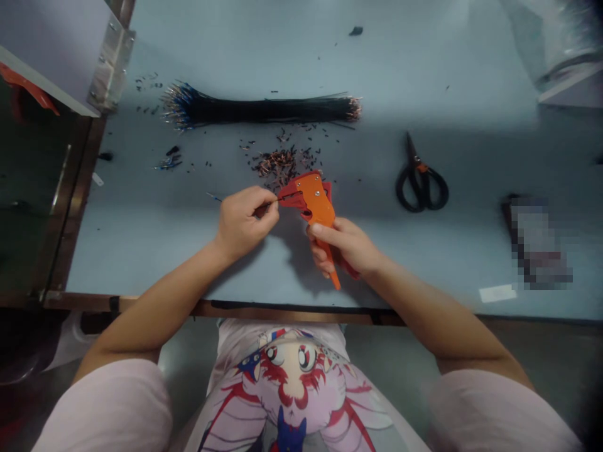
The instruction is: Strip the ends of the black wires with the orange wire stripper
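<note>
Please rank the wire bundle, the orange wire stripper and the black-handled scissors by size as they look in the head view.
1. Bundle of black wires, clearly largest.
2. Orange wire stripper.
3. Black-handled scissors.

The stripper looks larger, but it is held nearer the camera, so that ranking is unsure.

A pixelated patch (537, 242) blurs whatever lies on the right of the tabletop (132, 251). The left hand (242, 225) covers part of the thin wire (214, 196), whose end vanishes into the orange wire stripper (316, 201); the right hand (342, 245) hides part of that tool's handle. The scattered bits (276, 164) are too small to tell apart, and a clear plastic sheet (556, 44) is cut off by the top right corner.
</note>
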`<action>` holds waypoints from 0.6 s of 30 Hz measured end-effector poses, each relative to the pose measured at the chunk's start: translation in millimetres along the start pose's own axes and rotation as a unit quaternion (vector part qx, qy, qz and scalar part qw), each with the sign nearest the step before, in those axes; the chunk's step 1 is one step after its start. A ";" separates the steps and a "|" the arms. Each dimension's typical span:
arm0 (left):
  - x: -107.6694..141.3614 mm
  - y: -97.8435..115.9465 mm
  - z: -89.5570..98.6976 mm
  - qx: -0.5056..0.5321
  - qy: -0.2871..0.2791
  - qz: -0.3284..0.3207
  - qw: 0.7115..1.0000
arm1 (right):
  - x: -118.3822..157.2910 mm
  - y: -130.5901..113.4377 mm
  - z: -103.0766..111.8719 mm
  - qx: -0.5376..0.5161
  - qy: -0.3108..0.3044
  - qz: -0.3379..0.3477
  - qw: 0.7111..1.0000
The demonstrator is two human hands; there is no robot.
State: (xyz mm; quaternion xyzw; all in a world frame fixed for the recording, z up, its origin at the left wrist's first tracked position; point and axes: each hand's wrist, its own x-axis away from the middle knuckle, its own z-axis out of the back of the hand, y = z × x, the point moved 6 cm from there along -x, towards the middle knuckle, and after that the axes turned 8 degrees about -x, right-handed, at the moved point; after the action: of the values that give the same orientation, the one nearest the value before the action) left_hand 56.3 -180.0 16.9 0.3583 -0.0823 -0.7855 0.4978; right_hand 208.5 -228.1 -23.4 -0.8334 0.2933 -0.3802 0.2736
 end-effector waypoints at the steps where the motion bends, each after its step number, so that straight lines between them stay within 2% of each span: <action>1: -0.9 -0.7 0.5 -0.006 -0.008 0.002 1.000 | 0.2 -1.0 0.8 -0.006 0.006 -0.006 1.000; 3: -2.7 -3.5 3.7 -0.015 -0.013 0.007 1.000 | 1.1 -7.9 7.1 -0.017 0.033 -0.002 0.999; 6: -5.1 -13.4 12.3 -0.004 0.015 0.041 0.999 | 5.0 -30.4 27.1 -0.045 0.110 0.056 0.991; 8: -6.2 -21.5 15.0 0.020 0.030 0.075 0.997 | 7.8 -41.7 37.4 -0.057 0.135 0.081 0.986; 10: -6.6 -27.2 13.4 0.044 0.029 0.101 0.994 | 7.8 -41.2 39.5 -0.053 0.122 0.055 0.990; 14: -5.3 -29.7 7.5 0.060 0.024 0.118 0.991 | 4.1 -21.3 29.7 0.000 0.060 -0.028 0.998; 18: -2.0 -29.0 3.6 0.074 0.022 0.121 0.990 | 0.1 -10.2 23.7 -0.002 0.035 -0.051 0.998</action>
State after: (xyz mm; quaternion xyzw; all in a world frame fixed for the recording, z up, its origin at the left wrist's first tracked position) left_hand 33.5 -164.9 6.4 0.3988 -0.1716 -0.7030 0.5633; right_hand 230.3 -215.7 -29.8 -0.8337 0.2608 -0.4224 0.2417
